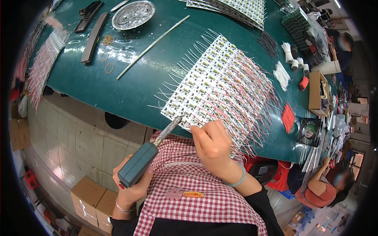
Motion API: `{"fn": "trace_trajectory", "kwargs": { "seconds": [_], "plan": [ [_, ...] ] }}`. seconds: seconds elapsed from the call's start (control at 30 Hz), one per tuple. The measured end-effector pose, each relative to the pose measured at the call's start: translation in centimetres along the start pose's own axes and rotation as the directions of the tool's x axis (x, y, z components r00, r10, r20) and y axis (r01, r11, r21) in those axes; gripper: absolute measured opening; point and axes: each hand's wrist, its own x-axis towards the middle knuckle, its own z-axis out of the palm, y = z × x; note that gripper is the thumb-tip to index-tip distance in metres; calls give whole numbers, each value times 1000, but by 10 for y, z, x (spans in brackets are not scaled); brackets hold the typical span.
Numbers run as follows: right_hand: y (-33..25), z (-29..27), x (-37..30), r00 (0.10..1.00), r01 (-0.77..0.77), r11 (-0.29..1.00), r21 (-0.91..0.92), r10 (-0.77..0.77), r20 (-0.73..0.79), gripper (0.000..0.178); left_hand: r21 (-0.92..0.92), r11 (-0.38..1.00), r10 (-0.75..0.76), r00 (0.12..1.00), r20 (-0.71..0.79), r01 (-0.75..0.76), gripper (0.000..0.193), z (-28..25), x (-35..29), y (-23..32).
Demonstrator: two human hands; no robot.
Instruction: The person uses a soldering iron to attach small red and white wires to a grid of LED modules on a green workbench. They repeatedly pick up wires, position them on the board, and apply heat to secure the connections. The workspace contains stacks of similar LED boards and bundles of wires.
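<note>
My left hand is closed round the dark green handle of a soldering iron. The iron's tip touches or hovers just over the near corner of a white circuit board panel; which of the two I cannot tell. Rows of small parts cover the panel, with white wires along its left edge and many red and white wires spread over its right side. Beside the iron's tip, my right hand pinches thumb and finger together at the panel's near edge. Whatever is between those fingers is too small to make out.
On the green table lie a thin rod, a metal bowl, rubber bands and a dark bar. Bundles of red wires and white wires lie at right, near a cardboard box. Other people sit farther right.
</note>
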Motion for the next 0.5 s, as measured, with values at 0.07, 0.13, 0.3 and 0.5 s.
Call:
{"fn": "trace_trajectory", "kwargs": {
  "seconds": [0.07, 0.13, 0.3, 0.5],
  "plan": [
    [-2, 4, -1, 1000, -22, 1000, 11, 22, 12, 24, 3, 1000, -2, 1000, 2, 2, 21, -1, -2, -2],
    [-3, 6, -1, 999, -51, 999, 17, 51, 17, 24, 2, 1000, 2, 1000, -5, -2, 21, 0, -4, -4],
    [-3, 8, -3, 998, -52, 999, 1, 52, 22, 23, 31, 999, 33, 999, 13, -34, 19, 0, -4, -5],
    [-3, 9, -2, 999, -46, 999, -10, 47, 25, 22, -2, 1000, 23, 999, -49, -23, 19, 6, -3, -2]
  ]
}}
